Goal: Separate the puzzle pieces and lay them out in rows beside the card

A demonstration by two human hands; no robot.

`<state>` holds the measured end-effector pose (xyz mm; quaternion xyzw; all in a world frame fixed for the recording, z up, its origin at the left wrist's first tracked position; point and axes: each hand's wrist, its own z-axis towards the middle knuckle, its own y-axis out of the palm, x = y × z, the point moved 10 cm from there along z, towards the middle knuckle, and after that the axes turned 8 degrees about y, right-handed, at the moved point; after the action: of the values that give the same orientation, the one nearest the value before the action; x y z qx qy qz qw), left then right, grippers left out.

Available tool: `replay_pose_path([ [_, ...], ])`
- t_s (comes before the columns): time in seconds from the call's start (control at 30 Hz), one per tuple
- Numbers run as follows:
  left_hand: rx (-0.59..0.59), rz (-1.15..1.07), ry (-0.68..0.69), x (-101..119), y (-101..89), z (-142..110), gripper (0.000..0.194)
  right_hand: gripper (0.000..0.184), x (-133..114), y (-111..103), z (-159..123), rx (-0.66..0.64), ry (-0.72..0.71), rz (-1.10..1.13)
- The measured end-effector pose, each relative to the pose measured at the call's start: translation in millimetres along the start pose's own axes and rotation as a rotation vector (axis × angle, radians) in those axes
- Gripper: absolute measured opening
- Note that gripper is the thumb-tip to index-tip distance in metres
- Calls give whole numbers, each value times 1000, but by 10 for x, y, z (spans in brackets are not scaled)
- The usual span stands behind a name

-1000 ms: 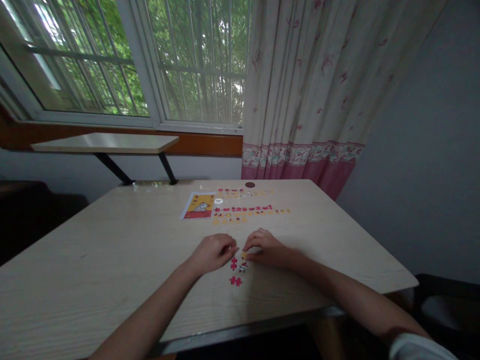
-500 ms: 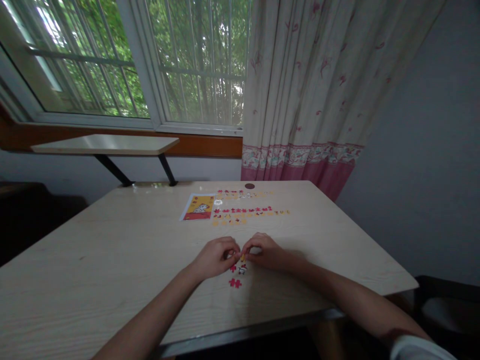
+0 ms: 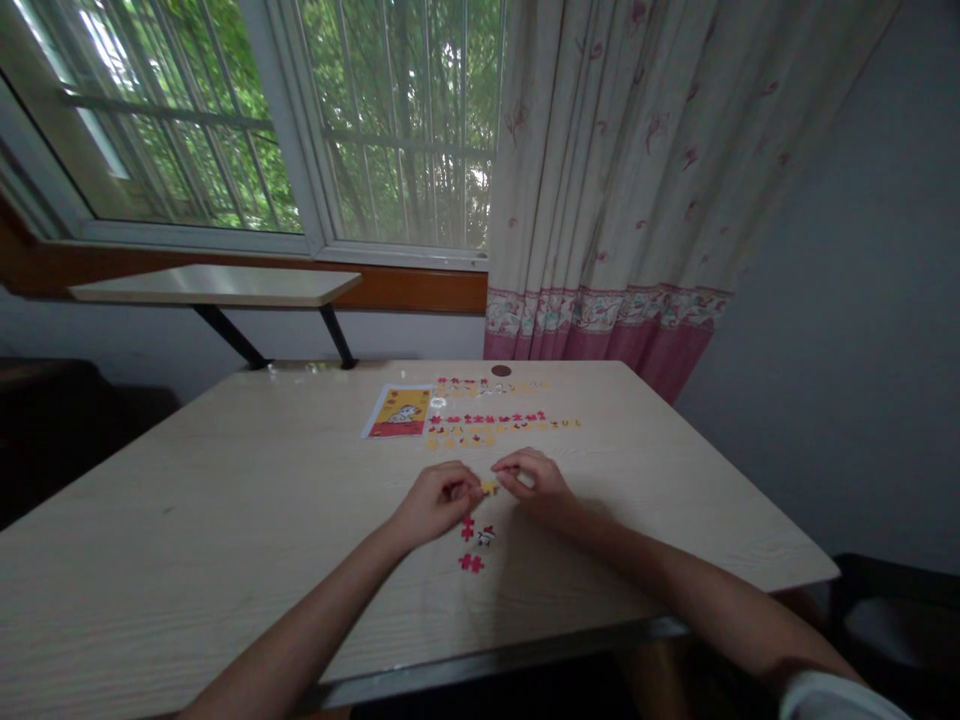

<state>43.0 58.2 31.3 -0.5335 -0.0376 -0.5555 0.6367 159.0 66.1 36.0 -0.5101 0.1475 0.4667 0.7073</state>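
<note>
Between my hands is a yellow jigsaw puzzle piece (image 3: 489,488). My left hand (image 3: 441,500) pinches its left edge between thumb and fingertips. Just to the right, my right hand (image 3: 538,484) hovers with thumb and forefinger parted and nothing visible between them. Nearer to me on the table lie a red puzzle piece (image 3: 467,529), a white piece with dark and red marks (image 3: 486,536), and some joined red pieces (image 3: 472,563). Beyond my hands, several red pieces (image 3: 489,419) and yellow pieces (image 3: 517,428) are laid out in rows.
A picture sheet (image 3: 400,411) with a white animal on yellow and red lies left of the rows. A dark round spot (image 3: 501,371) is near the table's (image 3: 225,520) far edge. A raised shelf (image 3: 225,285) stands at the back left, and a curtain (image 3: 600,200) hangs behind.
Both hands have moved slightly away from me, off the nearer pieces. My right fingers have parted from the yellow piece, which now shows more fully beside my left fingertips.
</note>
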Motion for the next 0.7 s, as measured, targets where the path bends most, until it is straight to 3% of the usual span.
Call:
replay_pose_path([
  [0.17,96,-96,-79,-101,-94,12,22,14,-121,-76,-20,72,-111,-111],
  [0.7,18,-92,-35,-49,-4,5,22,12,-253,-21,-116,91,-331,-265],
])
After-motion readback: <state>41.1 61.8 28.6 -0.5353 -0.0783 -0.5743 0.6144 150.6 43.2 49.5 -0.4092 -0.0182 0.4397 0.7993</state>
